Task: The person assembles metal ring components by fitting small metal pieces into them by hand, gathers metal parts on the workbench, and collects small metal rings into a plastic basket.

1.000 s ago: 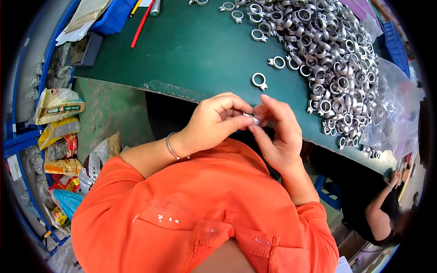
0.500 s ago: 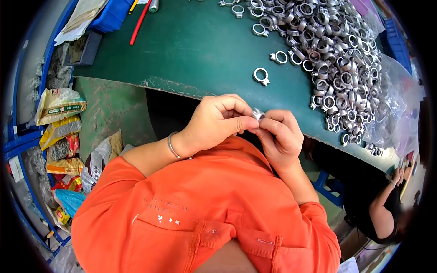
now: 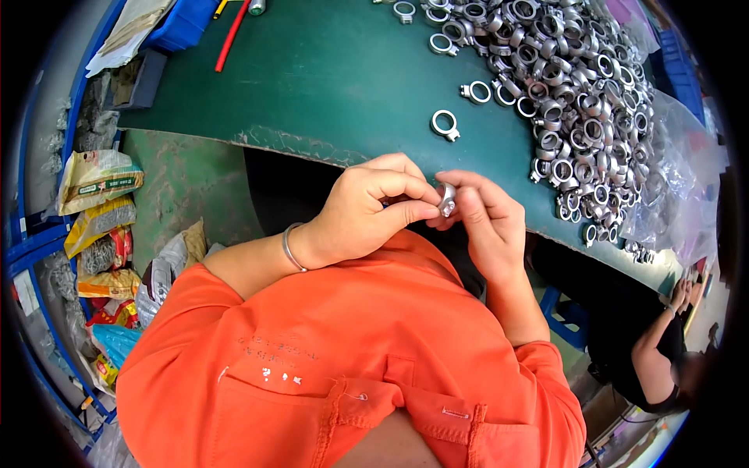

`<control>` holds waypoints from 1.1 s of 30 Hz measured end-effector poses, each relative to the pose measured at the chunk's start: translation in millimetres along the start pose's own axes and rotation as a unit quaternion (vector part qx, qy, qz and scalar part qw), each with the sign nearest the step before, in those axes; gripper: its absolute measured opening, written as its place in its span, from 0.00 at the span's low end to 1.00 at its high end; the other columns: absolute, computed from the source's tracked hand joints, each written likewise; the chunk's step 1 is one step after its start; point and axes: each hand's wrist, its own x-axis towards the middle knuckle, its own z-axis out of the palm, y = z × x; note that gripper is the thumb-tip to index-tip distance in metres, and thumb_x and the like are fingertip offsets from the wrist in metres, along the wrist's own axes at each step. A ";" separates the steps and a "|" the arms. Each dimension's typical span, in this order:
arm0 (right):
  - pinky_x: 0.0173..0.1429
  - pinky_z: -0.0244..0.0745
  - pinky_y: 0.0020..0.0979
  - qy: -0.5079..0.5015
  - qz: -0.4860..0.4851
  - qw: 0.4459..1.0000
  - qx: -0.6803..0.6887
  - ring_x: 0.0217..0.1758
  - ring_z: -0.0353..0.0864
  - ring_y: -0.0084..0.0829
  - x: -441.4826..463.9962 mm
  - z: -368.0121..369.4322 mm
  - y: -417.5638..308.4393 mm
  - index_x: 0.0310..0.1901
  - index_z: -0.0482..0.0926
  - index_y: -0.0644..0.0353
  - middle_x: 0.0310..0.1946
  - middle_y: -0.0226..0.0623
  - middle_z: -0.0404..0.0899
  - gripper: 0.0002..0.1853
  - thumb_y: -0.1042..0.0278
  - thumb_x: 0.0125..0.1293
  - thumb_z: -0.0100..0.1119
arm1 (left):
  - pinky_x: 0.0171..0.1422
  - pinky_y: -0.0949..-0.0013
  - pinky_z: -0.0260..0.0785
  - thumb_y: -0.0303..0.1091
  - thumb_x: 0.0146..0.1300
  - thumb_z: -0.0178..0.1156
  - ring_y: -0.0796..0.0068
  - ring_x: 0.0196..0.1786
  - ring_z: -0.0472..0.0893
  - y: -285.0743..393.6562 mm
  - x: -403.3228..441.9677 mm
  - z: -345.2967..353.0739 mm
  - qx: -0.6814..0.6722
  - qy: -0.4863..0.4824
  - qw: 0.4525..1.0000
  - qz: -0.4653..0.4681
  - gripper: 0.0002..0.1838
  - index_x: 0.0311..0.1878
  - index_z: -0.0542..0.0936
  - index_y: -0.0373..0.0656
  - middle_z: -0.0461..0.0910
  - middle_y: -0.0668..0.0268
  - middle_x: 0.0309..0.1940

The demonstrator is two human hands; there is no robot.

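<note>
A small silver metal ring clamp (image 3: 447, 201) is held up between my two hands, just off the front edge of the green table. My left hand (image 3: 378, 199), with a bangle at the wrist, pinches the ring's left side between thumb and forefinger. My right hand (image 3: 495, 222) has its thumb and fingers closed around the right side; some of its fingertips are hidden behind the ring. Nearest on the table lies a loose ring clamp (image 3: 445, 125) with a small lug. Another ring clamp (image 3: 476, 92) lies farther back.
A large pile of ring clamps (image 3: 585, 117) covers the table's right side, beside clear plastic bags (image 3: 671, 179). A red stick (image 3: 232, 39) and a blue bin (image 3: 183, 27) are at back left. Bags (image 3: 101, 183) fill the left rack. A co-worker's arm (image 3: 655, 355) shows at right.
The ring clamp has turned, so more of its face shows. My right hand has shifted slightly, its thumb and forefinger now farther apart around the ring. My left hand keeps its pinch.
</note>
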 end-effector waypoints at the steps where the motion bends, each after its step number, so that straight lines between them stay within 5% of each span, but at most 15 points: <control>1: 0.40 0.76 0.22 -0.012 -0.012 1.000 -0.016 0.34 0.78 0.20 1.0 1.8 -0.5 0.50 0.74 0.68 0.34 0.34 0.79 0.11 0.78 0.66 0.52 | 0.38 0.78 0.71 0.23 0.61 0.58 0.80 0.37 0.77 2.1 -1.2 1.2 -0.087 0.009 0.993 -0.075 0.06 0.41 0.78 0.34 0.77 0.63 0.36; 3: 0.43 0.76 0.25 0.058 -0.209 0.969 -0.115 0.41 0.79 0.29 6.1 8.8 6.6 0.43 0.79 0.64 0.42 0.42 0.77 0.14 0.85 0.54 0.60 | 0.39 0.77 0.72 0.27 0.66 0.55 0.78 0.37 0.77 5.6 1.9 0.4 -0.167 0.021 0.975 -0.142 0.09 0.45 0.77 0.34 0.77 0.62 0.38; 5: 0.46 0.76 0.30 0.001 -0.364 0.889 -0.278 0.45 0.78 0.37 11.8 3.7 3.1 0.39 0.81 0.63 0.44 0.45 0.77 0.16 0.87 0.47 0.62 | 0.38 0.74 0.74 0.36 0.72 0.44 0.75 0.37 0.78 9.1 6.8 -0.9 -0.427 0.075 0.858 -0.277 0.16 0.53 0.72 0.34 0.77 0.60 0.41; 6: 0.48 0.75 0.33 -0.071 -0.370 0.889 -0.259 0.46 0.77 0.40 14.8 8.5 -9.3 0.37 0.81 0.64 0.44 0.44 0.77 0.15 0.87 0.44 0.62 | 0.38 0.72 0.75 0.41 0.74 0.38 0.71 0.39 0.79 2.7 6.3 -3.1 -0.461 0.034 0.846 -0.267 0.21 0.57 0.68 0.34 0.77 0.58 0.45; 7: 0.47 0.74 0.33 -0.099 -0.361 0.890 -0.259 0.45 0.77 0.39 15.7 9.0 -11.2 0.38 0.81 0.64 0.44 0.43 0.77 0.14 0.85 0.46 0.62 | 0.27 0.78 0.70 0.41 0.73 0.40 0.76 0.32 0.76 9.2 9.7 -3.3 -0.486 0.039 0.819 -0.305 0.18 0.52 0.71 0.36 0.77 0.61 0.38; 9: 0.44 0.74 0.33 -0.030 -0.371 0.877 -0.304 0.43 0.76 0.39 22.8 8.3 -10.8 0.38 0.80 0.64 0.41 0.42 0.77 0.13 0.82 0.48 0.63 | 0.19 0.84 0.59 0.43 0.71 0.47 0.85 0.23 0.69 -4.5 5.2 -12.2 -0.542 -0.040 0.785 -0.299 0.17 0.41 0.75 0.37 0.73 0.69 0.27; 10: 0.39 0.71 0.33 0.052 -0.347 0.862 -0.366 0.37 0.74 0.38 27.2 7.9 -4.6 0.39 0.79 0.63 0.34 0.40 0.75 0.13 0.79 0.49 0.64 | 0.17 0.84 0.49 0.40 0.69 0.51 0.88 0.20 0.63 -0.7 5.3 -9.1 -0.478 -0.005 0.811 -0.339 0.14 0.36 0.75 0.38 0.70 0.71 0.24; 13: 0.34 0.62 0.34 0.100 -0.303 0.780 -0.538 0.31 0.68 0.36 57.1 2.0 2.9 0.35 0.78 0.57 0.28 0.33 0.71 0.10 0.74 0.50 0.65 | 0.19 0.84 0.53 0.32 0.67 0.54 0.88 0.21 0.62 0.7 5.2 -6.8 -0.414 0.019 0.863 -0.290 0.06 0.39 0.75 0.39 0.70 0.70 0.25; 19: 0.35 0.65 0.32 0.025 -0.349 0.861 -0.368 0.31 0.72 0.36 44.2 -1.1 -1.1 0.35 0.79 0.57 0.28 0.33 0.73 0.09 0.75 0.49 0.65 | 0.21 0.84 0.54 0.29 0.64 0.57 0.88 0.22 0.64 3.5 7.6 -10.2 -0.388 0.101 0.882 -0.248 0.07 0.43 0.73 0.38 0.69 0.72 0.25; 23: 0.37 0.69 0.32 -0.033 -0.405 0.827 -0.388 0.33 0.76 0.36 37.1 -2.7 -0.3 0.38 0.79 0.60 0.33 0.36 0.77 0.11 0.79 0.51 0.63 | 0.23 0.84 0.55 0.25 0.61 0.60 0.89 0.25 0.65 1.2 7.3 -9.8 -0.306 0.065 0.923 -0.223 0.05 0.38 0.76 0.39 0.72 0.72 0.30; 27: 0.50 0.76 0.28 0.019 -0.178 0.982 -0.060 0.44 0.80 0.29 22.2 0.2 11.5 0.48 0.72 0.67 0.42 0.41 0.79 0.14 0.82 0.59 0.58 | 0.35 0.80 0.64 0.23 0.57 0.63 0.84 0.32 0.72 -2.5 8.3 -3.5 -0.100 0.097 0.989 -0.051 0.03 0.34 0.78 0.38 0.76 0.70 0.32; 33: 0.52 0.76 0.30 -0.030 -0.159 0.987 0.019 0.46 0.80 0.31 20.5 0.8 16.2 0.48 0.66 0.67 0.46 0.47 0.76 0.19 0.85 0.56 0.62 | 0.36 0.81 0.66 0.24 0.58 0.62 0.85 0.32 0.73 -8.3 7.1 -1.9 -0.029 0.090 0.995 0.025 0.02 0.35 0.81 0.38 0.78 0.68 0.34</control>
